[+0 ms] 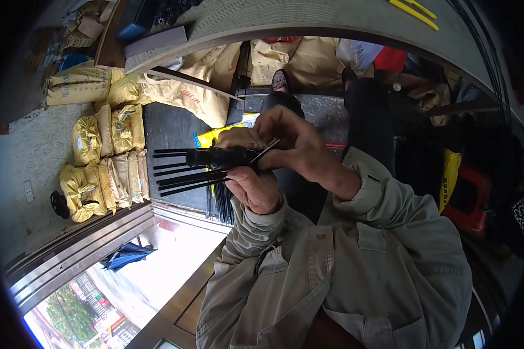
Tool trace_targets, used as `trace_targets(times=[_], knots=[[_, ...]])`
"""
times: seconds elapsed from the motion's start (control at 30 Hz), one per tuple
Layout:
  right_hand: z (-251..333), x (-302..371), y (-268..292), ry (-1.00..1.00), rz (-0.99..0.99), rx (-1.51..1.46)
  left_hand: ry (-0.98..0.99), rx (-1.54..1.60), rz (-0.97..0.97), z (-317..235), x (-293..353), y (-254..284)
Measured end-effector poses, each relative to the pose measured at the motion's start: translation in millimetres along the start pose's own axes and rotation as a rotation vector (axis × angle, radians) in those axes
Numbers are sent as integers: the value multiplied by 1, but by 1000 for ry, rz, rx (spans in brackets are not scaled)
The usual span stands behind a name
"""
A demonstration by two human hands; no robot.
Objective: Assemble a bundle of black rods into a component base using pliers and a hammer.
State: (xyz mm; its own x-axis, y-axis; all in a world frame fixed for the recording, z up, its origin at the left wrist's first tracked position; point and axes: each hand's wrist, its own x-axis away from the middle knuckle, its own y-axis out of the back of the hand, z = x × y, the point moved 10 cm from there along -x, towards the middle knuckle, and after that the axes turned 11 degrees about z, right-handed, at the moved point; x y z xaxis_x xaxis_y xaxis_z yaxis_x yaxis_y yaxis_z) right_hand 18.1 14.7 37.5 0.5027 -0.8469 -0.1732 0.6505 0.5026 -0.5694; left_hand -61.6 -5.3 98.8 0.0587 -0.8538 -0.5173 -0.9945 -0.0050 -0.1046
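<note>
In front of my lap is what looks like a black umbrella frame point(215, 157), with a thick dark middle and several thin black ribs point(174, 187) pointing left. My left hand point(254, 188) wraps round it, thumb on the near side and fingers over the far side. Beside it, my right hand point(308, 150) is closed at the frame's right end. Its thumb and fingers pinch a thin, light-coloured strip point(268, 149) lying slantwise there. The fingers hide where this strip meets the frame.
A bench point(256, 23) curves across the far side, carrying yellow-handled pliers point(414, 13). Several yellow sacks point(87, 139) are stacked along the left wall. More long black rods point(220, 203) stand behind my left forearm. A red stool-like thing point(477, 200) is at right.
</note>
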Motion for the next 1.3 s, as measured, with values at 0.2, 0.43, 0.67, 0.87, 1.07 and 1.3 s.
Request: trace_targets(times=[0.2,0.43,0.67,0.87,1.07,1.3], knots=[[-3,0,2,-88,27,-76,-5,-59,16,-4,-1,-6],[-5,-9,2,-80,150,-145,-127,72,105,-15,-8,-17],[3,2,19,12,132,-307,57,-172,381,-1,-3,-32],[117,25,27,247,64,534,52,-177,458,-4,2,-53],[138,34,-8,336,252,1065,9,-184,407,-10,-1,-59],[121,12,16,167,307,785,95,-213,457,-8,5,-67]])
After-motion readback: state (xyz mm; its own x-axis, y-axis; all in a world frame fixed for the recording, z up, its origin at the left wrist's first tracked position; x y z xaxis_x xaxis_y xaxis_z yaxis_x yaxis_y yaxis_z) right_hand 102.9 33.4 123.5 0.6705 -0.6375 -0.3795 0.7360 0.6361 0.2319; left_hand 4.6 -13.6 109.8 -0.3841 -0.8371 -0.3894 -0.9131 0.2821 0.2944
